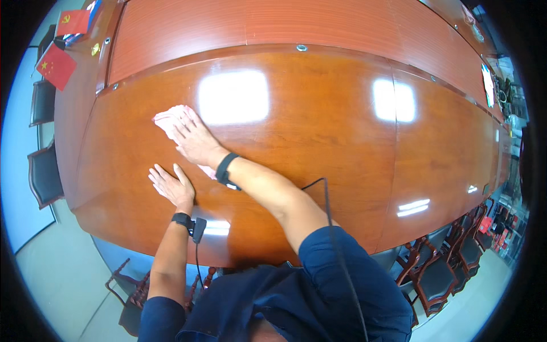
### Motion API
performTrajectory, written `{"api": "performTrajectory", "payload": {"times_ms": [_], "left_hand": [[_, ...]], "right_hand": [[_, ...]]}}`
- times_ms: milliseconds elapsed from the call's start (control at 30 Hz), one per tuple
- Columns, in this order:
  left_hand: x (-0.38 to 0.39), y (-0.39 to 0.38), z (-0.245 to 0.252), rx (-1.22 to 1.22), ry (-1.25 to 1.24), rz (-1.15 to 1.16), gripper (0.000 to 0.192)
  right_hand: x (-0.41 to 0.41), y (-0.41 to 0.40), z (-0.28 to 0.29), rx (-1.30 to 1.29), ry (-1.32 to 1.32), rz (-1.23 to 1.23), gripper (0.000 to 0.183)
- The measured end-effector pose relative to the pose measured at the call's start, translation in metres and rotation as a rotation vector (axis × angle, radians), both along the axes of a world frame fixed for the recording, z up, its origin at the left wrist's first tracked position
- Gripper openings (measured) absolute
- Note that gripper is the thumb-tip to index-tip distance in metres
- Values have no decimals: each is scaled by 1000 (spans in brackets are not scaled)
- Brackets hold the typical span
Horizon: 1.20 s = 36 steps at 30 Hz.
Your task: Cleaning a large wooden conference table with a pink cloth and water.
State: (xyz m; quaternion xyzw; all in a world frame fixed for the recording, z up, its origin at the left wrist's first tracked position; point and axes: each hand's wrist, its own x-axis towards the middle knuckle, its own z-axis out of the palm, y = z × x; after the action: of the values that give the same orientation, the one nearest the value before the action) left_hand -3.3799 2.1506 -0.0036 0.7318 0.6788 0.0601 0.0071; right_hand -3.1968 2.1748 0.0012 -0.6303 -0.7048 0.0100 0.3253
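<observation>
A pink-and-white cloth (166, 117) lies on the glossy brown wooden conference table (316, 149). My right hand (197, 142) is spread flat over it, pressing it against the tabletop. Cloth shows beyond the fingertips and beneath the wrist; the palm hides the middle. Nearer to me and lower in view, my left hand (173, 186) rests on the bare wood, holding nothing, with its thumb apart from the fingers. Each wrist wears a black strap, and the left one carries a small black device (198, 231) with a cable.
A black cable (328, 205) hangs across my right arm. Beyond the tabletop lies a reddish wooden centre panel (273, 21). Small red flags (57, 66) stand at the far left. Dark padded chairs (436, 280) line the near right edge; others (45, 175) stand at the left end.
</observation>
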Motion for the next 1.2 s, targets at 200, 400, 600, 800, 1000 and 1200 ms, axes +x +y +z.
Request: {"api": "performTrajectory", "payload": {"times_ms": [200, 400, 600, 800, 1000, 1200], "left_hand": [[-1, 4, 1, 16, 20, 27, 73], [-8, -1, -3, 44, 70, 29, 71], [4, 2, 7, 12, 34, -13, 74], [0, 2, 9, 28, 28, -15, 71], [5, -6, 11, -12, 18, -17, 70], [-5, 1, -1, 19, 48, -33, 71]], "right_hand": [[212, -84, -23, -27, 167, -362, 52], [427, -211, -4, -242, -207, -1097, 43], [398, -106, -15, -392, -388, -943, 58], [179, 112, -15, -516, -175, -437, 58], [30, 225, -9, -420, -110, -176, 56], [72, 193, -17, -206, -89, -57, 51]]}}
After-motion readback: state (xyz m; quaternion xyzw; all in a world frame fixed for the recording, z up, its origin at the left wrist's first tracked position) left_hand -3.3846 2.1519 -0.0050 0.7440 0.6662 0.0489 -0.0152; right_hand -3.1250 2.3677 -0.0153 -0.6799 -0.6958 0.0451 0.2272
